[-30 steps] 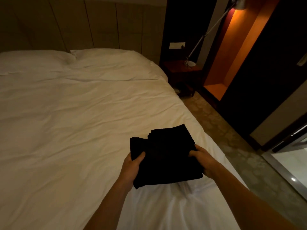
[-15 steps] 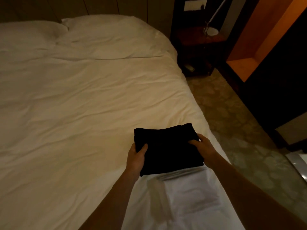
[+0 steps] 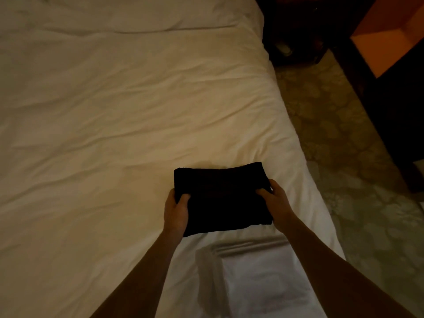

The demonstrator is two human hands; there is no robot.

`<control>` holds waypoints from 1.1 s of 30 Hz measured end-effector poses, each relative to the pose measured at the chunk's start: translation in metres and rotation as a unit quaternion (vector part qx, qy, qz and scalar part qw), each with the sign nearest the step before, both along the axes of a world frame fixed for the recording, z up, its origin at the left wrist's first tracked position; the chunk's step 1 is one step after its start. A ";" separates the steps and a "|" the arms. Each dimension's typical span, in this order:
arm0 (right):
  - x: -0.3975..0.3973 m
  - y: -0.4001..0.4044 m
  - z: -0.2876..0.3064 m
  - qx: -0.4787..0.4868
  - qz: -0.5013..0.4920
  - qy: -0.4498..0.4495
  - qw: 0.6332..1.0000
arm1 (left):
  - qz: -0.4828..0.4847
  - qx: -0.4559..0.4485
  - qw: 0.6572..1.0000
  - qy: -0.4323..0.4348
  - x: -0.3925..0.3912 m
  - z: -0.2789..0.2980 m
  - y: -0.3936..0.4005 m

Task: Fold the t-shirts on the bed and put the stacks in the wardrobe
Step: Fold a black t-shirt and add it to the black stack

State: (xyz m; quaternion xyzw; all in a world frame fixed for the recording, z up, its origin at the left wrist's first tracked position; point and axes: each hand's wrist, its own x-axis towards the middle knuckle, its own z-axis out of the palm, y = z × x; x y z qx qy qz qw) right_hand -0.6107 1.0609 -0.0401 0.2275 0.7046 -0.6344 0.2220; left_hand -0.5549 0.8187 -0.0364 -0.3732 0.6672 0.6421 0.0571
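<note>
Both my bare forearms reach forward from the bottom of view. My left hand (image 3: pixel 175 208) grips the left edge of the folded black stack (image 3: pixel 221 198), thumb on top, fingers tucked beneath. My right hand (image 3: pixel 276 201) grips the right edge, thumb on top too.

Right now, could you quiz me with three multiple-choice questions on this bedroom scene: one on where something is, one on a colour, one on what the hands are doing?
1. Where is the folded t-shirt?
A. on the floor
B. near the bed's right edge
C. on a pillow

2. What colour is it?
A. black
B. red
C. white

3. What are the hands doing?
A. both hang idle
B. only one touches it
C. both grip its sides

Answers: 1 B, white sheet surrounds it beside the floor; 2 A, it looks uniformly dark; 3 C, the left hand and right hand pinch opposite edges.
</note>
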 end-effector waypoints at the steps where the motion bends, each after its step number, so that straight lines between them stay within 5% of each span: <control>1: -0.001 0.001 -0.001 -0.001 0.001 0.003 1.000 | 0.007 -0.001 1.000 0.006 -0.001 -0.002 -0.001; 6: -0.006 -0.002 -0.003 0.016 0.015 0.039 0.999 | 0.011 -0.032 0.999 0.021 -0.007 -0.008 -0.003; 11: 0.005 -0.003 -0.018 0.167 0.080 0.084 0.979 | -0.109 -0.146 0.983 -0.023 0.003 -0.014 -0.002; 16: 0.012 -0.009 -0.019 0.262 0.143 0.143 0.944 | -0.124 -0.251 0.960 0.023 0.009 -0.016 -0.002; 21: 0.019 -0.020 -0.017 0.469 0.161 0.255 0.830 | -0.161 -0.504 0.845 0.080 0.014 -0.014 0.005; 24: 0.013 -0.027 -0.022 0.494 0.202 0.290 0.794 | -0.226 -0.539 0.805 0.100 0.003 -0.019 0.011; 33: 0.022 -0.031 -0.063 0.486 0.251 0.212 0.809 | -0.260 -0.466 0.846 0.016 0.014 -0.073 0.018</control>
